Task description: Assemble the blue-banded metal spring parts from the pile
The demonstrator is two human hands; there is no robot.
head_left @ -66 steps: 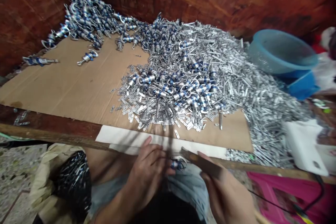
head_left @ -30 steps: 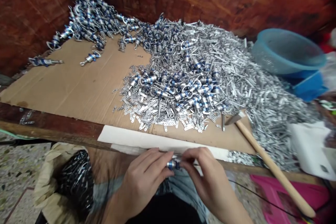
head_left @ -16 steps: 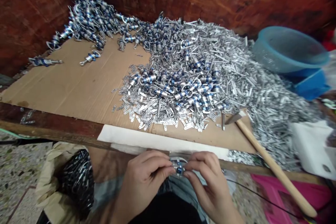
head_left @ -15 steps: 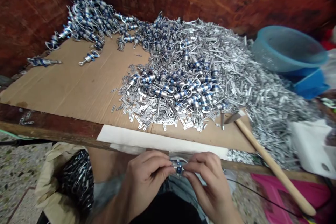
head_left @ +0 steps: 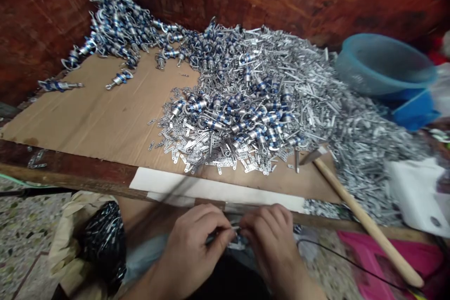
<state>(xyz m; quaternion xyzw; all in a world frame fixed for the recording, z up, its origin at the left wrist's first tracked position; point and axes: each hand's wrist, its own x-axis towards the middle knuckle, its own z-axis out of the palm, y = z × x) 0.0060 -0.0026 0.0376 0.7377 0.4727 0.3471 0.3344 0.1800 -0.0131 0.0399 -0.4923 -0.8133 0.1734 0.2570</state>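
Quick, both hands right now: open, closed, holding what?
Left hand: closed, pinching a small silver-and-blue part, mostly hidden.
Right hand: closed at the same part's other side; blur hides its exact grip.

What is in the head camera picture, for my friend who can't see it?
A bare left hand and a bare right hand hold a small blue and silver metal part, blurred. Beyond them, shiny silver metal parts lie heaped on flat brown cardboard, with a wooden-handled metal hammer on the right.
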